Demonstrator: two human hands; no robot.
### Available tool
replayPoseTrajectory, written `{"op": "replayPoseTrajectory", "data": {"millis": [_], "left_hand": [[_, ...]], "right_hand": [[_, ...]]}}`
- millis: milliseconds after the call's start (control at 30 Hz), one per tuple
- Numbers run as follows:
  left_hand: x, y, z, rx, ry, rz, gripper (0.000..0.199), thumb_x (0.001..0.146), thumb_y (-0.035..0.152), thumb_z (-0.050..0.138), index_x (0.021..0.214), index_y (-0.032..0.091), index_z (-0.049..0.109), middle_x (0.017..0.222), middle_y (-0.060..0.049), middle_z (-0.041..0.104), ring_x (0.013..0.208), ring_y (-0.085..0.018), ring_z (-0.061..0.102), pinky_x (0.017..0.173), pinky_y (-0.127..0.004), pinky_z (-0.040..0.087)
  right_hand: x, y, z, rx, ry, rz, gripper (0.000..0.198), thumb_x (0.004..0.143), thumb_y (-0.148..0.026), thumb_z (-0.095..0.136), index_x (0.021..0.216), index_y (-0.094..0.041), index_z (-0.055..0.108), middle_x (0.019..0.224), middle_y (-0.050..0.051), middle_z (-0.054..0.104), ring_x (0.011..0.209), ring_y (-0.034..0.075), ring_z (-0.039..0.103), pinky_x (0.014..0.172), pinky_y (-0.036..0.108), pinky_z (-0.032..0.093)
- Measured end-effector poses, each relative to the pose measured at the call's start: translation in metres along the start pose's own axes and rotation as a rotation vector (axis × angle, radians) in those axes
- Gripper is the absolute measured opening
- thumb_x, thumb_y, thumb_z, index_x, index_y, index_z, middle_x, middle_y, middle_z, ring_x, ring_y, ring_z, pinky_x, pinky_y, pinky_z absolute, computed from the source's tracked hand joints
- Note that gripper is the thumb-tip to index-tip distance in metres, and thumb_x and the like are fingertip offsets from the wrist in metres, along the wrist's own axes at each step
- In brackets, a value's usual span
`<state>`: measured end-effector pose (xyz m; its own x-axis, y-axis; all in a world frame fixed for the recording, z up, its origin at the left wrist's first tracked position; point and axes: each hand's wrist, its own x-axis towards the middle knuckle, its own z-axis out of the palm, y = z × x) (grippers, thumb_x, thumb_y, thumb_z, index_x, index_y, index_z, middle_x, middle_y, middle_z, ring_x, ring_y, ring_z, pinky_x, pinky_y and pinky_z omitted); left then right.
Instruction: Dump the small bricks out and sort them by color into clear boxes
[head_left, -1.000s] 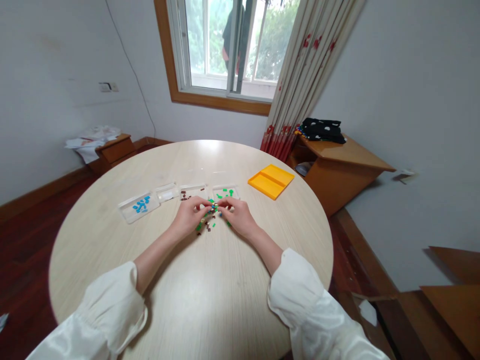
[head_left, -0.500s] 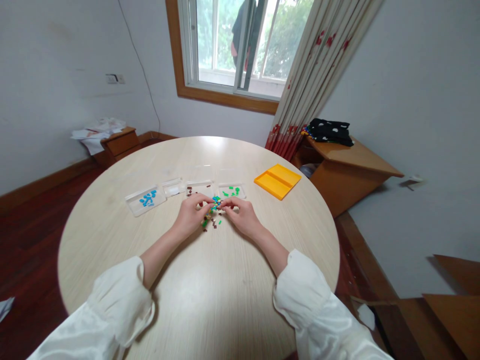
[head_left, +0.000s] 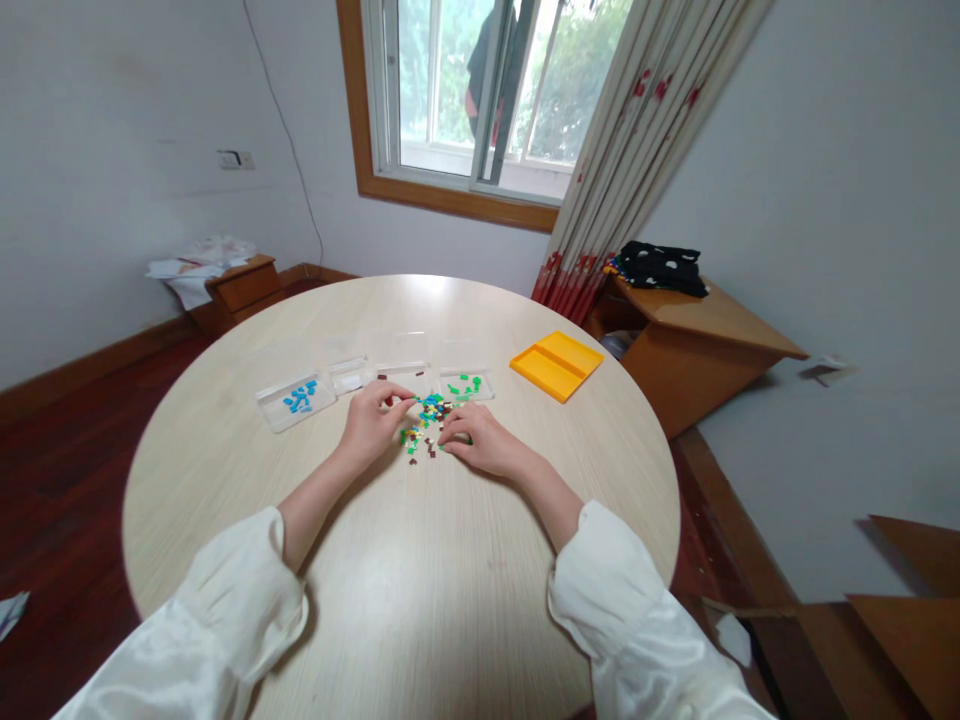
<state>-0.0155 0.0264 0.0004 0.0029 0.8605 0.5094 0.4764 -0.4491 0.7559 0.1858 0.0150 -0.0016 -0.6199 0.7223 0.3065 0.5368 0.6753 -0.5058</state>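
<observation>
A loose pile of tiny toy building bricks in blue, green, yellow, white and brown lies on the round table. At the pile's left edge my left hand is closed in a pinch; a speck of blue-green shows at its fingertips, too small to name. My right hand rests low at the right side, thumb and forefinger closed on a small green brick. Behind the hands stand clear trays: one holds blue bricks, another green bricks, and one brown bricks, partly hidden by my left hand.
A small clear tray with something white stands between the blue and brown ones. An orange divided tray lies at the back right of the table. Beyond the table are a wooden cabinet and a curtain.
My hands have moved apart from above the pile, uncovering it. The left went slightly left and up; the right came down toward a green brick at the near edge.
</observation>
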Motion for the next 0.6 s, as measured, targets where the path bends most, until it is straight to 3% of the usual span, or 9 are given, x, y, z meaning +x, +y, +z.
{"op": "replayPoseTrajectory", "data": {"millis": [133, 433, 600], "left_hand": [[-0.002, -0.001, 0.002, 0.016, -0.031, 0.032, 0.008, 0.073, 0.023, 0.061, 0.070, 0.019, 0.067, 0.074, -0.002, 0.068, 0.072, -0.016, 0.056, 0.067, -0.029, 0.044], [-0.006, 0.005, 0.003, 0.017, -0.119, 0.111, 0.005, 0.072, 0.018, 0.064, 0.068, 0.019, 0.066, 0.074, -0.003, 0.068, 0.077, -0.018, 0.058, 0.075, -0.032, 0.045], [-0.007, 0.012, 0.003, 0.022, -0.207, 0.126, 0.007, 0.072, 0.019, 0.066, 0.066, 0.020, 0.066, 0.073, -0.003, 0.069, 0.077, -0.018, 0.058, 0.076, -0.034, 0.046]], "right_hand": [[0.001, -0.001, 0.001, 0.004, -0.005, 0.027, 0.010, 0.078, -0.008, 0.065, 0.075, -0.017, 0.068, 0.082, 0.004, 0.066, 0.086, 0.018, 0.055, 0.084, 0.033, 0.038], [0.003, 0.000, 0.003, 0.189, 0.285, 0.212, 0.010, 0.083, -0.015, 0.057, 0.081, -0.017, 0.067, 0.081, 0.003, 0.068, 0.076, 0.013, 0.058, 0.074, 0.026, 0.043], [0.007, 0.002, 0.009, 0.317, 0.342, 0.271, 0.011, 0.081, -0.020, 0.057, 0.081, -0.016, 0.067, 0.081, 0.003, 0.069, 0.071, 0.012, 0.058, 0.066, 0.024, 0.044]]}}
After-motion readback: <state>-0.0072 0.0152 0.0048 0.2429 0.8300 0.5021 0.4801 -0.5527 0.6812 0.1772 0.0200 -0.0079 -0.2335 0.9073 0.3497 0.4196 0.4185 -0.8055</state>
